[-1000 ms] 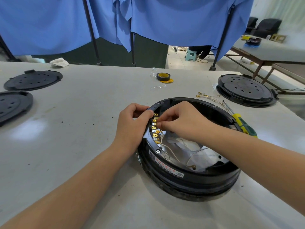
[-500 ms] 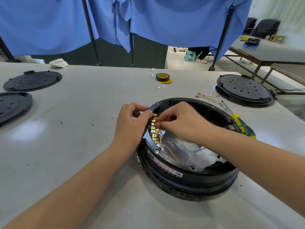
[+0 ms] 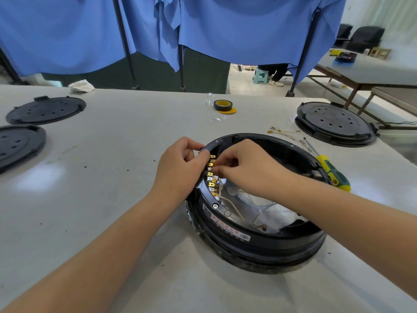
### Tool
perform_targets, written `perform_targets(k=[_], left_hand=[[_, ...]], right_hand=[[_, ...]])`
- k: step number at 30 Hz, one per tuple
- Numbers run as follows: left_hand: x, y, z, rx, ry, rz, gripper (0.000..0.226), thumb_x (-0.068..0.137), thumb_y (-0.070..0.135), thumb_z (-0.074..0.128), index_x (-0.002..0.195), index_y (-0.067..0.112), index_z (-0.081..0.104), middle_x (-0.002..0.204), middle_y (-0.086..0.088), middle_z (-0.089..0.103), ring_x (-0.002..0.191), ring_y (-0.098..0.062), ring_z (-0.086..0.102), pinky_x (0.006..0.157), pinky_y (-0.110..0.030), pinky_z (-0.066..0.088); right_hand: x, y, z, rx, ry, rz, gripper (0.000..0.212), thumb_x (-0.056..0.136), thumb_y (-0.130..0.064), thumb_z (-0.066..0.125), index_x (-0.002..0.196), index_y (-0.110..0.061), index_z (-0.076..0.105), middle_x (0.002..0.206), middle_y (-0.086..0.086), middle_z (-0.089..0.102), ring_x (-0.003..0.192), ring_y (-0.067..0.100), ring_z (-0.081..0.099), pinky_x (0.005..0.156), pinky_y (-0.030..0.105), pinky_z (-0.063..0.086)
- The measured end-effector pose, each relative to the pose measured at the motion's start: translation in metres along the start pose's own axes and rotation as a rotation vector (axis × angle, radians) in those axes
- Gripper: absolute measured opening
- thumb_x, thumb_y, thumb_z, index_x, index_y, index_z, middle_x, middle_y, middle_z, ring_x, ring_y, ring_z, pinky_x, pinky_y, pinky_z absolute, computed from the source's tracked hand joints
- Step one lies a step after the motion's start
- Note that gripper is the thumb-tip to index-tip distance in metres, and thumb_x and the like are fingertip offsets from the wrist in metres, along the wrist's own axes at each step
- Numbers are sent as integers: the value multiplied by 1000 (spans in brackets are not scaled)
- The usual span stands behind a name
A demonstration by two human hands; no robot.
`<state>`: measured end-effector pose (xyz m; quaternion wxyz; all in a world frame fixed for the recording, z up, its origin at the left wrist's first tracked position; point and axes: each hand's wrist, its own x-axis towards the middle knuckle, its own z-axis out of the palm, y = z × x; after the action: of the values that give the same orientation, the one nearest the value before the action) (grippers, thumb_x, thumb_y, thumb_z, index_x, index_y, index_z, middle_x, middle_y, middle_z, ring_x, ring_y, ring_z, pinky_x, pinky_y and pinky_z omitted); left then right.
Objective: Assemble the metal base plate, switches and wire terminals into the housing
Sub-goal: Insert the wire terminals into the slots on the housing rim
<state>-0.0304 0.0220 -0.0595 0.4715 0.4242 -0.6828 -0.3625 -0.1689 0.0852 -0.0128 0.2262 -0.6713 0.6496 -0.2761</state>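
A round black housing (image 3: pixel 259 242) sits on the white table, open side up, with a shiny metal base plate (image 3: pixel 255 206) inside. A row of brass terminals (image 3: pixel 211 177) runs along its left inner wall, with white wires (image 3: pixel 232 207) trailing below. My left hand (image 3: pixel 180 168) grips the housing's left rim, thumb over the edge. My right hand (image 3: pixel 246 166) reaches in from the right, and its fingertips pinch something small at the terminal row; what they hold is hidden.
A yellow-green screwdriver (image 3: pixel 331 171) lies against the housing's right rim. Loose wires with terminals (image 3: pixel 284 132) lie behind it. A black tape roll (image 3: pixel 223 105) stands further back. Black round covers lie at the left (image 3: pixel 45 109), (image 3: pixel 15 145) and right (image 3: pixel 336 123).
Both hands stay at the terminal row on the housing's left wall. My right fingers have shifted only slightly along it.
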Motion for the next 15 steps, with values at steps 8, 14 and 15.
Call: perform_targets(k=[8, 14, 15], left_hand=[[1, -2, -1, -22, -2, -12, 7, 84, 20, 67, 79, 24, 63, 45, 9, 49, 47, -9, 46, 54, -27, 39], [1, -3, -2, -28, -1, -12, 6, 84, 22, 67, 80, 25, 63, 43, 11, 48, 45, -7, 45, 54, -26, 38], [1, -4, -2, -28, -3, -11, 6, 83, 22, 67, 80, 25, 63, 43, 11, 48, 45, -7, 44, 53, -26, 37]], right_hand=[[-3, 2, -1, -87, 5, -30, 9, 87, -25, 65, 88, -23, 74, 72, -9, 68, 67, 2, 61, 58, 12, 41], [-8, 6, -9, -92, 67, -90, 2, 82, -26, 67, 81, -28, 67, 62, -12, 58, 57, -4, 50, 54, 11, 37], [-9, 6, -10, -82, 22, -91, 3, 81, -25, 67, 80, -28, 68, 60, -12, 57, 56, -3, 49, 54, 11, 36]])
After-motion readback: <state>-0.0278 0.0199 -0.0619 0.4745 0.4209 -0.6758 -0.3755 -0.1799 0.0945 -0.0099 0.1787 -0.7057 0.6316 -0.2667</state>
